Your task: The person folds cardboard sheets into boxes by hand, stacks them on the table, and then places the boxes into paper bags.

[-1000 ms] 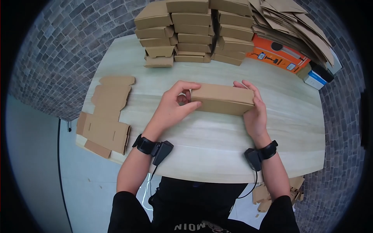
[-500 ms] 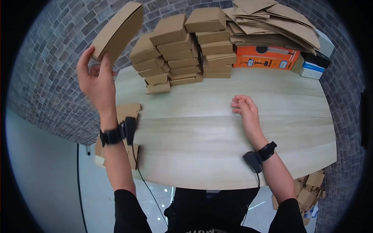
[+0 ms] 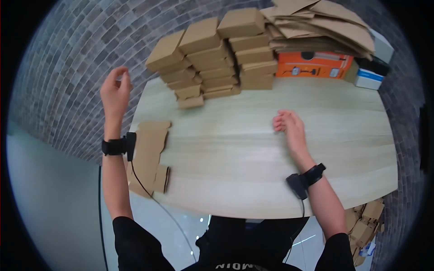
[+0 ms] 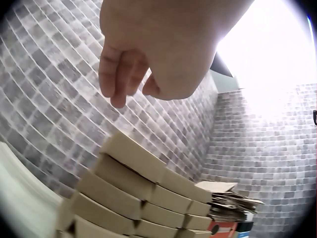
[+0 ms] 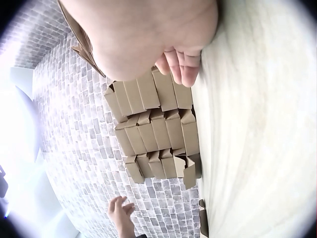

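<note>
My left hand (image 3: 115,92) is raised off the table's left side, its fingers loosely bent with nothing between them. Just right of it stands the left stack of brown cardboard boxes, topped by a closed box (image 3: 166,49). In the left wrist view the hand (image 4: 153,49) hangs above the stacked boxes (image 4: 133,158), apart from them. My right hand (image 3: 290,131) rests low over the middle right of the table, fingers relaxed and holding nothing. The right wrist view shows that palm (image 5: 148,34) beside the tabletop, with the box stacks (image 5: 153,129) beyond.
A flattened cardboard blank (image 3: 147,147) lies at the table's left edge. Loose cardboard sheets (image 3: 323,27) are piled on an orange carton (image 3: 312,65) at the back right, beside small boxes (image 3: 368,79). More cardboard (image 3: 364,226) lies on the floor at right. A brick-patterned wall (image 3: 81,90) rises behind.
The left hand carried a closed box from the table's middle up to the left stack and let go; the box now tops that stack. My right hand released the box and stayed over the table.
</note>
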`<state>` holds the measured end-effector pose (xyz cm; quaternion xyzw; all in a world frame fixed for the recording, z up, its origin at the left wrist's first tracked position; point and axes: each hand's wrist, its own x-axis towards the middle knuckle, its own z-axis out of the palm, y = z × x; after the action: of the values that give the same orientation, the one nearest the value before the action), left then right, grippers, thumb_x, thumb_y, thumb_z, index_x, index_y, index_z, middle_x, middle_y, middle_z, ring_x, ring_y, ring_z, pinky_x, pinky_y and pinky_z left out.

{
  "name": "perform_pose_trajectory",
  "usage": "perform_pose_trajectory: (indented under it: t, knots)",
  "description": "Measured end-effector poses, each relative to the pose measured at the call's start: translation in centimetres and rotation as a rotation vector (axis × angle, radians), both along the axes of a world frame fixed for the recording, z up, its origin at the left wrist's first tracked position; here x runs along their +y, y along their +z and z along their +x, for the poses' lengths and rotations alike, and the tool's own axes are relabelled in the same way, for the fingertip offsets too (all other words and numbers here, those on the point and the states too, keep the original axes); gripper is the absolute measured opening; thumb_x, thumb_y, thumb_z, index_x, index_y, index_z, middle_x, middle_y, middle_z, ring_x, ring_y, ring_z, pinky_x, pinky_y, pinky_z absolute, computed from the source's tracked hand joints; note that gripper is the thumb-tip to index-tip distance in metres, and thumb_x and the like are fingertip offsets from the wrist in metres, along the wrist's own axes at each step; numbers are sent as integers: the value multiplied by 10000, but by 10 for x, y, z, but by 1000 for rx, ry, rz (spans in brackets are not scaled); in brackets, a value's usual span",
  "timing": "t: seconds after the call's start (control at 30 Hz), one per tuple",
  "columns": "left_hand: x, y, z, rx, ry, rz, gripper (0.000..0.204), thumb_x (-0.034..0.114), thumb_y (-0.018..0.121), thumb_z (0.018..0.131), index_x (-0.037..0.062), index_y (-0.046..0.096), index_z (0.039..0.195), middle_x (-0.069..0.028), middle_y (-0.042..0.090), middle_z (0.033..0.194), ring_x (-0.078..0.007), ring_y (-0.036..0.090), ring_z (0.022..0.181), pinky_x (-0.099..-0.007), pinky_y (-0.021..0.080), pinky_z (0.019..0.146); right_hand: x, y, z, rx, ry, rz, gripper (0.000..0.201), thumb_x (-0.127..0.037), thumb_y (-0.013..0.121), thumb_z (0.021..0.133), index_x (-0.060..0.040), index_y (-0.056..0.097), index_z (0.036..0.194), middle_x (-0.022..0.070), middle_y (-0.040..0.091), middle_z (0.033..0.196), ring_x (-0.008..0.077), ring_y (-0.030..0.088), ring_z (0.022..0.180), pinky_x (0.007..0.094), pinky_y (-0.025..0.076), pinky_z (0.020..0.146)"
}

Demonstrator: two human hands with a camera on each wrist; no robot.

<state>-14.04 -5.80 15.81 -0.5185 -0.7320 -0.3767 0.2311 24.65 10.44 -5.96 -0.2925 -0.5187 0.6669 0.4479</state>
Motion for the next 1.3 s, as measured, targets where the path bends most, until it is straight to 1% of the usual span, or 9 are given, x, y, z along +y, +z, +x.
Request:
perform_pose_trajectory:
  t: [0.07,0.13,0.2,0.27,0.3,0.5,1.03,1.1,1.3]
  knots:
    - [-48,1,-39,-75,64,-57,264,123,611,917,24,633,1161,-131,693,1011,-156,665,654,-326,549,676,1,-3,-4,41,39,-6,298,-237,444,1045,23,572,1119,82,622,920,116,567,780,255,493,713]
    - [-98,-21,-90,-76,267,-509,276,246,649,880,21,670,1040,-175,695,1003,-335,684,776,-392,523,702,2,-4,-4,13,0,20,289,-225,446,1040,17,575,1131,82,625,921,113,566,778,253,493,715]
    - [-161,-64,-143,11,246,-1015,314,285,636,872,41,674,1066,-202,686,1026,-387,665,917,-443,518,795,1,-2,-3,17,10,14,287,-221,445,1037,15,577,1133,83,626,922,113,567,780,253,493,716]
    - [-209,-98,-121,-80,463,-1196,522,395,686,807,2,659,1149,-268,625,1203,-403,600,1138,-440,489,942,1,-1,-3,16,14,23,285,-218,445,1034,13,579,1134,83,628,922,112,568,781,253,493,717]
    - [-223,-110,-124,-317,504,-1206,635,441,712,769,-35,631,1181,-287,600,1246,-404,577,1183,-441,477,964,1,-1,-2,8,10,23,283,-216,445,1032,11,581,1133,84,629,922,113,570,784,253,494,718]
    - [-272,-156,-102,-281,501,-795,455,286,662,831,-16,632,1169,-267,663,1095,-421,629,1050,-455,506,889,2,-2,-2,-35,7,34,280,-215,451,1028,9,586,1131,83,630,925,116,575,792,254,494,722]
    - [-268,-154,-91,-243,591,-674,183,136,668,823,-34,651,890,-144,683,794,-213,654,734,-362,504,682,5,-4,-1,-37,35,39,256,-201,470,1021,9,590,1105,78,627,918,117,571,785,255,495,718]
    - [-267,-139,-82,-295,554,-399,184,143,663,847,-34,657,899,-137,680,779,-180,639,743,-344,494,683,4,-3,0,-41,30,44,259,-206,471,1024,10,590,1103,78,626,916,116,571,785,254,494,717]
    - [-266,-116,-87,-101,619,-450,191,156,634,883,-16,701,931,-161,702,800,-237,678,757,-364,511,707,2,-1,-2,-46,33,78,265,-217,470,1029,8,589,1102,77,626,906,115,571,783,252,492,710]
